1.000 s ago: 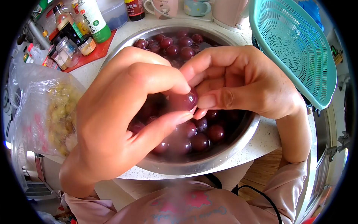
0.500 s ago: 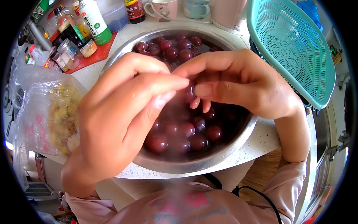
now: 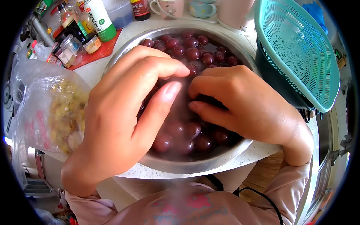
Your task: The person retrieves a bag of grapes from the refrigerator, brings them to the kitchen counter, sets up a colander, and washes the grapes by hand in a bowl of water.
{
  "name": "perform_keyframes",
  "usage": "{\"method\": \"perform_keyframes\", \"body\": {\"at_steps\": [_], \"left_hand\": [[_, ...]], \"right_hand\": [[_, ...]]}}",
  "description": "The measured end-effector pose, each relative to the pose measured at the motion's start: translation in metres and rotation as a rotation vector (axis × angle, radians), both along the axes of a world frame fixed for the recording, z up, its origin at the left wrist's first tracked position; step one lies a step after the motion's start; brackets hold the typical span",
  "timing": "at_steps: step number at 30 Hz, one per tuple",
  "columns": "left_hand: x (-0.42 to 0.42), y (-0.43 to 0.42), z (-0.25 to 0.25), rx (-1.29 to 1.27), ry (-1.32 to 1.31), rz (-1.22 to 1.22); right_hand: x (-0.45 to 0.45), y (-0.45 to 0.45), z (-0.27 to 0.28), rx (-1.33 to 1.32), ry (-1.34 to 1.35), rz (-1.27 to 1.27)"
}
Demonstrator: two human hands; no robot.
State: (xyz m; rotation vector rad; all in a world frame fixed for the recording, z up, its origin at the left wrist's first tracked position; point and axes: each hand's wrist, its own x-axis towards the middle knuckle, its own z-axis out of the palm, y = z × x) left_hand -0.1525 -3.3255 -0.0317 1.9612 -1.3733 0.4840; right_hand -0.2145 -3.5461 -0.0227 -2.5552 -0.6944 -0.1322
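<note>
A wide steel bowl point(image 3: 195, 167) holds dark liquid with several round dark red grapes point(image 3: 193, 53) in it. Over the bowl's left side is my left hand point(image 3: 127, 101), its thumb and index finger apart with nothing between them. My right hand point(image 3: 240, 99) reaches over the right side, palm down, with thumb and fingertips spread a little apart close to the liquid. No grape shows between the right fingers, though their undersides are partly hidden. A hazy blur covers the bowl's middle.
A clear plastic bag point(image 3: 48, 112) of yellowish peels lies left. Bottles and jars stand around a red board point(image 3: 99, 52) at the back left. Behind the bowl are a pink mug point(image 3: 170, 8), a blue cup point(image 3: 202, 8) and a pink kettle point(image 3: 234, 15). A teal basket point(image 3: 300, 48) leans right.
The grape between my hands is no longer seen there. My right hand has turned palm down and lowered toward the liquid; my left thumb and index finger have parted.
</note>
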Motion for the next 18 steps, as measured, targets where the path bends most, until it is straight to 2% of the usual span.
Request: {"method": "perform_keyframes", "body": {"at_steps": [4, 7, 10, 13, 15, 18], "left_hand": [[-0.001, 0.0, 0.0, 0.017, 0.028, 0.007], [-0.003, -0.001, 0.0, 0.01, 0.043, 0.003], [-0.004, -0.001, 0.0, 0.009, 0.053, -0.007], [-0.003, 0.0, 0.0, 0.008, 0.065, -0.017], [-0.003, 0.001, -0.001, 0.003, 0.074, -0.021], [-0.002, 0.001, -0.002, -0.002, 0.078, -0.011]], "right_hand": [[0.003, -0.005, -0.011, 0.082, -0.103, 0.111], [0.004, -0.007, -0.004, 0.108, 0.02, 0.105], [0.003, -0.002, 0.001, -0.032, 0.075, -0.009], [0.003, -0.002, -0.003, 0.11, 0.07, 0.018], [0.004, -0.003, -0.009, 0.136, -0.133, 0.055], [0.004, -0.002, -0.011, 0.195, -0.169, 0.078]]}}
